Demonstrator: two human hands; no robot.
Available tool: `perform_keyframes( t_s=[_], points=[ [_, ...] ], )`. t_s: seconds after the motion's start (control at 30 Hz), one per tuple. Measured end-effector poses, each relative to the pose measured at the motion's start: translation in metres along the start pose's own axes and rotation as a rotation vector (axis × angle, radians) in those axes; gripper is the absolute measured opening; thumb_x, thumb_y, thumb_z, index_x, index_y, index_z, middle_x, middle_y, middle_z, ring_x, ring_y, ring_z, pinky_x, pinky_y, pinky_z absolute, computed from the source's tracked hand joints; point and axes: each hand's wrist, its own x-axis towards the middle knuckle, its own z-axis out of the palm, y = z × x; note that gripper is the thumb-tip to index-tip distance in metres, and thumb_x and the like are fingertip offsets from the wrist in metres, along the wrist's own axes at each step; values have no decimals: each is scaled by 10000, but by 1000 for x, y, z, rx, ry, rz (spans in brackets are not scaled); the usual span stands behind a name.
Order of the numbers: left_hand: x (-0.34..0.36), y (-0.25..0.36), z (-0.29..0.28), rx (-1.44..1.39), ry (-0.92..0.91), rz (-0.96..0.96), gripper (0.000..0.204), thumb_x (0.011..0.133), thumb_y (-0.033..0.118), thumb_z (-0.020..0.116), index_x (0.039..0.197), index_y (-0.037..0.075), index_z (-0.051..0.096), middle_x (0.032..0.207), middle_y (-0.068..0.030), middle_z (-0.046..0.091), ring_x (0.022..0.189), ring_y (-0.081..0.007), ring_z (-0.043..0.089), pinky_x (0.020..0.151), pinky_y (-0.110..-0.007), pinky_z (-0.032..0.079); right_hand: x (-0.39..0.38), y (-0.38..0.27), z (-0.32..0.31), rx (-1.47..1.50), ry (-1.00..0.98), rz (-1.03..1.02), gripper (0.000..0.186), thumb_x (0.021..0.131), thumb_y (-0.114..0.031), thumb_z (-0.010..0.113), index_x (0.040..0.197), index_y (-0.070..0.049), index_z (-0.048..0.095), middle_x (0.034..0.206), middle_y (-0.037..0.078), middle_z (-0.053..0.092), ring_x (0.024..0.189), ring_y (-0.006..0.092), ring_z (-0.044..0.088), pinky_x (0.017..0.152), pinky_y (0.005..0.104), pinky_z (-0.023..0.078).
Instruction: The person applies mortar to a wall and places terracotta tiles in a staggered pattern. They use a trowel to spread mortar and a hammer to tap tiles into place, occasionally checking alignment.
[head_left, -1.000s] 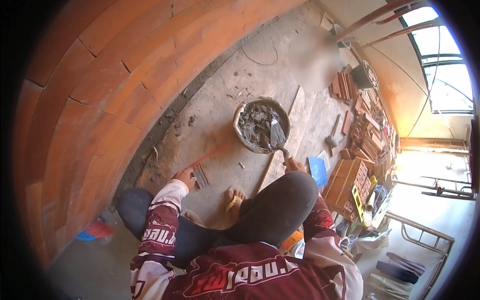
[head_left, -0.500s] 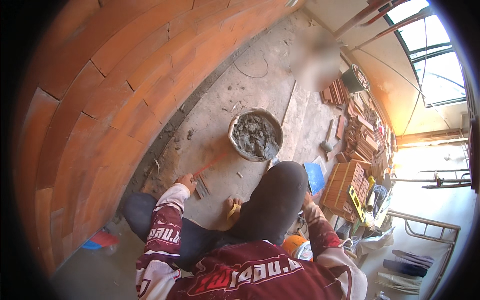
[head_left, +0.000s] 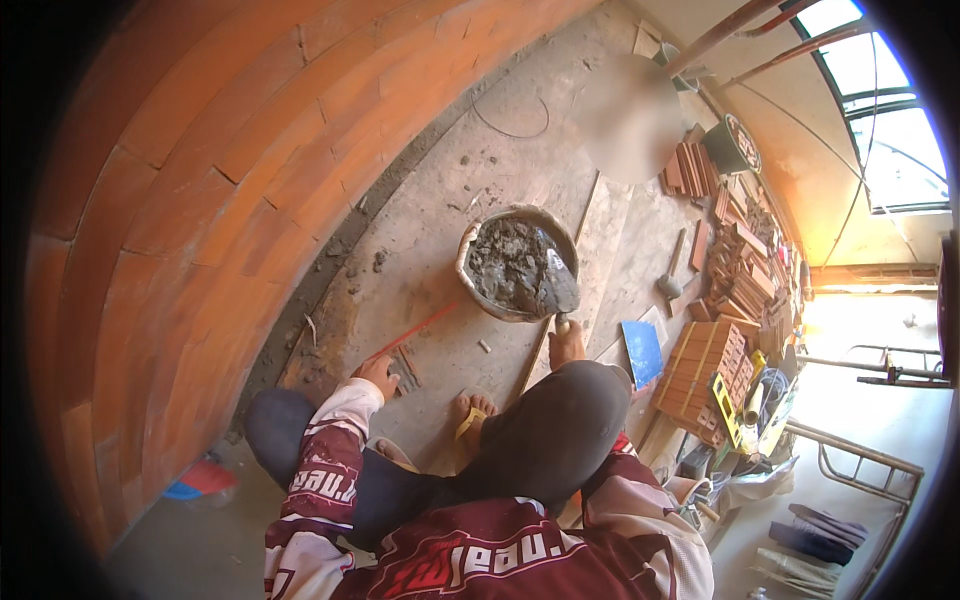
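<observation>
On dusty floor (head_left: pixel 425 235) | mortar bucket (head_left: pixel 463 268) | brick wall (head_left: pixel 200 210) | right hand (head_left: pixel 568 347) grips trowel (head_left: pixel 562 285) | left hand (head_left: pixel 377 373): hold unclear

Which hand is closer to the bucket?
Right. The right hand is near the bucket, gripping the trowel; the left hand is farther off, to the bucket's lower left.

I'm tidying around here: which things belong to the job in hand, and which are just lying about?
Job in hand:
- trowel, held in the right hand
- bucket
- mortar, in the bucket
- possibly the red strip by the left hand

Just lying about, seemingly:
- mallet
- blue sheet
- yellow level
</observation>
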Motion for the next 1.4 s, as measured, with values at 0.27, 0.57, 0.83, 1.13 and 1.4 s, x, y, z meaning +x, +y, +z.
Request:
perform_keyframes(
  t_s=[0.27,0.57,0.83,1.13,1.4],
  points=[
    [2,-25,5,-1,-95,-92,412,815,260,648,1159,46,570,1132,-198,619,1085,-358,572,935,-429,447,-8,51,17,-141,-112,-195,435,818,-226,681,1165,-58,480,980,243,607,892,390,607,759,472,460],
    [10,-1,-8,-64,-84,-128,425,814,267,646,1177,65,556,1171,-179,608,1113,-357,558,948,-429,441,-83,134,-45,-95,-163,-140,375,824,-195,652,1137,-60,497,986,234,586,930,399,590,777,478,459],
    [26,22,9,302,-154,59,403,858,229,575,1234,94,523,1350,-184,469,1243,-341,451,1016,-492,363,14,152,-109,-350,-292,-314,357,842,-272,639,1123,-79,531,982,197,594,922,405,600,771,456,482],
    [73,-33,89,823,-56,359,415,949,188,392,1351,111,453,1484,-203,296,1369,-390,259,1036,-685,178,92,-95,-201,-959,-598,-750,277,924,-292,469,840,-80,627,770,130,640,722,331,639,625,424,513],
    [80,-3,91,1023,-159,339,417,969,202,369,1371,117,441,1489,-204,288,1381,-405,228,1009,-717,185,103,-149,-175,-531,-1049,-203,486,902,-391,459,709,17,638,597,95,606,522,198,628,479,343,513]
  ],
)
